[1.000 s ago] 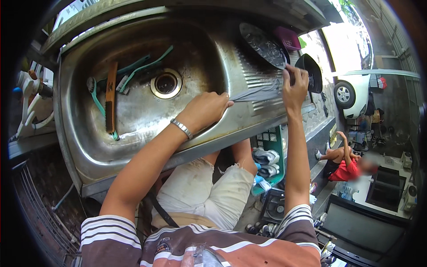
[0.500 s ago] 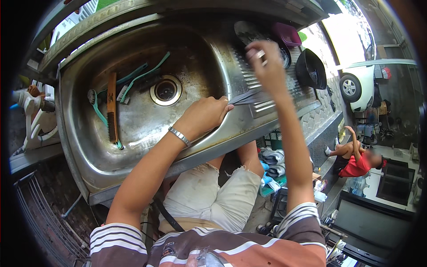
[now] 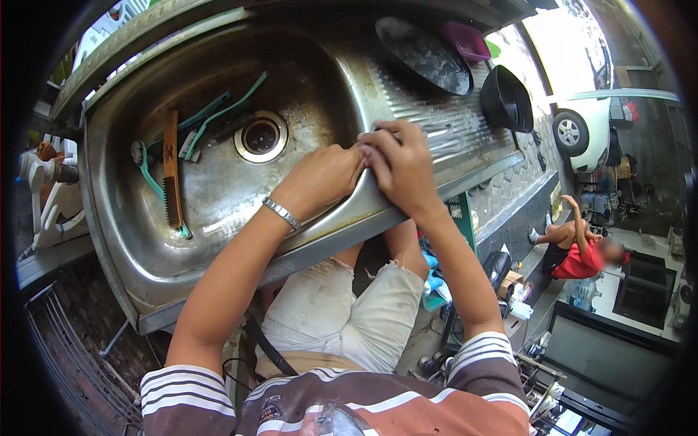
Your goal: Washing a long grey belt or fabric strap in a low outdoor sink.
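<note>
My left hand [image 3: 323, 174] is closed at the right rim of the steel sink [image 3: 309, 80]. My right hand [image 3: 401, 168] meets it there, its fingers curled against the left fingertips; whatever lies between them is hidden. Left of the drain [image 3: 262, 136], inside the basin, rest a wooden-handled brush [image 3: 171, 156] with dark bristles and several teal toothbrushes [image 3: 224, 116], some crossing. Beyond my right hand, on the ridged drainboard [image 3: 454, 138], lie a wet dark oval piece [image 3: 423, 58], a black angular pan or bowl [image 3: 505, 99] and a purple container [image 3: 467, 40].
My lap is below the sink's front edge [image 3: 385, 218]. At right, a person [image 3: 582, 254] in a red top sits on a ledge, with a white car [image 3: 585, 134] beyond. White fittings [image 3: 47, 192] stand at the left, and a metal rack [image 3: 73, 356] is at lower left.
My right hand has come down from above the drainboard to my left hand. The thin grey strip stretched from my left fingers no longer shows. The view has shifted slightly.
</note>
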The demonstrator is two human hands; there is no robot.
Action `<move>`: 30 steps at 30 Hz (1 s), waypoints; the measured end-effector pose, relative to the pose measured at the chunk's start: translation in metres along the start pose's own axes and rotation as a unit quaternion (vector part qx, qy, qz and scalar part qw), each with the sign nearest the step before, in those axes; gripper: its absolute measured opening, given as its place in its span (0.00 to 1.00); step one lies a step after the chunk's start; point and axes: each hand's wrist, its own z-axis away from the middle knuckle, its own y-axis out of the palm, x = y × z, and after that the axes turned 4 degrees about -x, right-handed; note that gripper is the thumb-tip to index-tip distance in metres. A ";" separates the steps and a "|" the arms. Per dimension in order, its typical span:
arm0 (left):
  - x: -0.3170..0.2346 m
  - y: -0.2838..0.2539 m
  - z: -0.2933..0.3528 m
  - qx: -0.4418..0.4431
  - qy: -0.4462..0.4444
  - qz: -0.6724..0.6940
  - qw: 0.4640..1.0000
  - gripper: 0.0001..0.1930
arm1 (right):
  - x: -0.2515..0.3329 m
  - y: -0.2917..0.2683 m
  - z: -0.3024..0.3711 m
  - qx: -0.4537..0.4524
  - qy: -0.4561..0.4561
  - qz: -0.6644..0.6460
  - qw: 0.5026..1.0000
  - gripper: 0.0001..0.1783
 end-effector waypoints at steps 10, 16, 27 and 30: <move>-0.001 0.001 -0.003 0.018 0.001 -0.008 1.000 0.19 | -0.061 -0.032 0.013 -0.084 0.098 0.031 0.991 0.08; -0.007 -0.004 -0.006 0.004 0.030 0.004 1.000 0.19 | -0.112 -0.051 0.033 -0.113 0.143 0.168 0.969 0.08; -0.007 -0.004 -0.004 0.010 0.016 -0.006 1.000 0.20 | -0.064 -0.012 0.010 -0.093 0.047 0.062 0.993 0.05; -0.014 -0.001 -0.010 0.019 0.034 -0.002 0.999 0.20 | -0.154 -0.060 0.029 -0.121 0.191 0.223 0.948 0.05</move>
